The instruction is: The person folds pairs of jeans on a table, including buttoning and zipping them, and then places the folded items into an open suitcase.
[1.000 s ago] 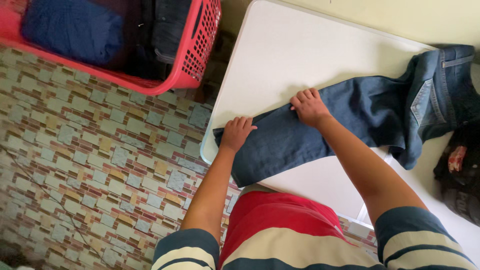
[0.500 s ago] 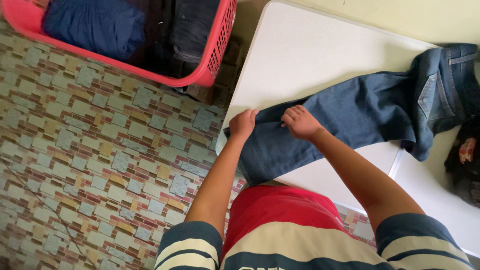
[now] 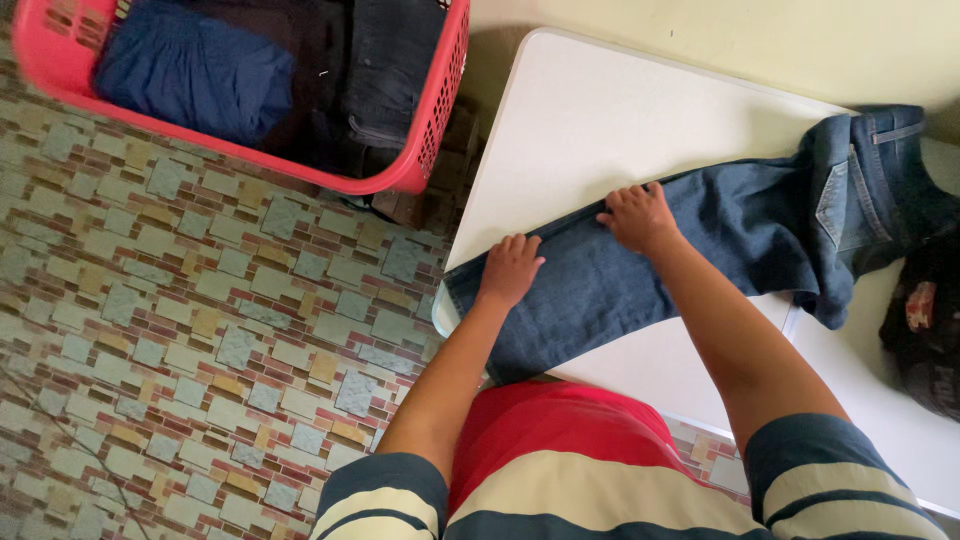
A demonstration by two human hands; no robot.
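A pair of blue jeans (image 3: 700,235) lies stretched across a smooth white table (image 3: 600,110) with rounded corners, the denim matte and slightly creased, the legs laid one over the other into a long flat band. The leg ends sit at the table's near left corner and hang a little over its edge, while the waist end with a stitched back pocket rests far to the right, partly rumpled. Beside the waist lies a dark garment (image 3: 925,330) with a small red patch, cut off by the frame so its kind cannot be made out. On the floor of small, mottled stone-look tiles in grey, tan and green (image 3: 200,320) stands a red plastic laundry basket (image 3: 425,130) with a perforated wall, only partly in view, holding folded dark blue cloth and other dark clothes whose shapes blur together in shadow. The left hand (image 3: 510,270) rests palm down on the jeans near the hems, fingers close together and pressed flat. The right hand (image 3: 635,215) lies further up the leg at its far edge, fingers curled over the fold; whether they pinch the cloth cannot be told. Both forearms reach forward from striped sleeves.
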